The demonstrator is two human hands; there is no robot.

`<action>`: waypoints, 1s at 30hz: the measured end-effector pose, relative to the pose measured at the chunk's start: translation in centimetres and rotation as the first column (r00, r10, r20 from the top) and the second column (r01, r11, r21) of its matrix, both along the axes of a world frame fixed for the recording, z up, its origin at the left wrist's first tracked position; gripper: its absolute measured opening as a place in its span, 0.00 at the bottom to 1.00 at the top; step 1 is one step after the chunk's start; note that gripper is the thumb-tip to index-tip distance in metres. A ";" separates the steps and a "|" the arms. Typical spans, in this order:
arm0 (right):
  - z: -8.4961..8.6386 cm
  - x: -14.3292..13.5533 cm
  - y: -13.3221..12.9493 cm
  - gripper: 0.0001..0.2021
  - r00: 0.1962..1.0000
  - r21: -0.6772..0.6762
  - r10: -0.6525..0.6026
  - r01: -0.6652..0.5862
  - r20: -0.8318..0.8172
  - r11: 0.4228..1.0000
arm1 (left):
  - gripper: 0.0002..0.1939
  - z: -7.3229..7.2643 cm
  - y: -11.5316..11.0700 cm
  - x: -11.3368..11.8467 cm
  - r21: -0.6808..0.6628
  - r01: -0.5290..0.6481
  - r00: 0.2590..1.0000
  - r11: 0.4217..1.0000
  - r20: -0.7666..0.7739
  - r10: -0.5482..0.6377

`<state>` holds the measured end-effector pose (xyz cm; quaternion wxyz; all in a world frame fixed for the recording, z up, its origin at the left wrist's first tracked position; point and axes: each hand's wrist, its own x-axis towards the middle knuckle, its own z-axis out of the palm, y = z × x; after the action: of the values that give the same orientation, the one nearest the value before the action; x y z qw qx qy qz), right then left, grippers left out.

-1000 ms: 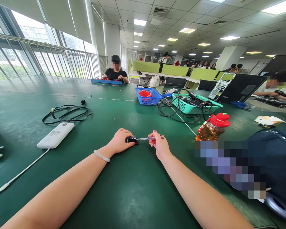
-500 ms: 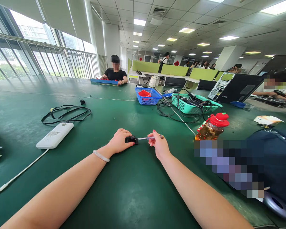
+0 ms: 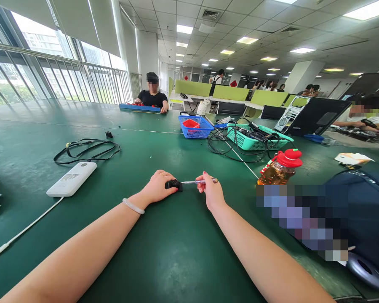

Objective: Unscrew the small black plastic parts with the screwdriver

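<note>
Near the middle of the green table [image 3: 180, 235], my left hand [image 3: 158, 186] is closed around a small black part [image 3: 174, 184], its thumb along the near side and fingers over the far side. My right hand [image 3: 211, 190] pinches the handle of a thin screwdriver-like tool [image 3: 192, 182] lying level, its shaft pointing left. The tool's tip meets or nearly meets the right side of the black part; the exact contact is too small to tell. My right fingertips hide part of the handle.
A white power bank [image 3: 72, 179] and looped black cable [image 3: 86, 151] lie left. Beyond are a blue basket [image 3: 196, 131] and a green basket [image 3: 249, 143] with cables. A red-lidded bottle [image 3: 279, 168] and dark bag [image 3: 363, 210] stand right. A person [image 3: 153, 97] sits opposite.
Both hands keep nearly the same place and hold. The black part looks slightly turned under my left hand. The person opposite has shifted a hand at the blue tray.
</note>
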<state>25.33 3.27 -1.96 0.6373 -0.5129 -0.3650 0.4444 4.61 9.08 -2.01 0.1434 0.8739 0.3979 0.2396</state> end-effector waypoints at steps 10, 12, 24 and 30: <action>0.4 -0.4 -0.3 0.20 0.998 -0.002 0.056 -0.056 0.023 0.998 | 0.17 0.0 0.0 0.0 -0.002 0.005 1.000 1.000 -0.004 -0.005; 0.4 -0.4 -0.3 0.20 0.997 -0.002 0.075 -0.075 0.024 0.997 | 0.17 0.0 0.0 -0.1 0.000 0.008 1.000 1.000 0.001 -0.008; 0.0 -0.3 -0.1 0.18 0.985 -0.028 0.169 -0.169 -0.024 0.985 | 0.16 0.0 0.0 0.0 0.002 0.005 1.000 1.000 -0.017 -0.005; -0.1 -0.2 0.1 0.17 0.985 -0.055 0.159 -0.163 -0.065 0.985 | 0.16 0.2 -0.1 -0.1 -0.009 0.022 1.000 1.000 -0.021 -0.022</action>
<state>25.11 3.36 -2.06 0.5944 -0.4869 -0.3723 0.5205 4.53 9.03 -1.82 0.1455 0.8802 0.3907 0.2268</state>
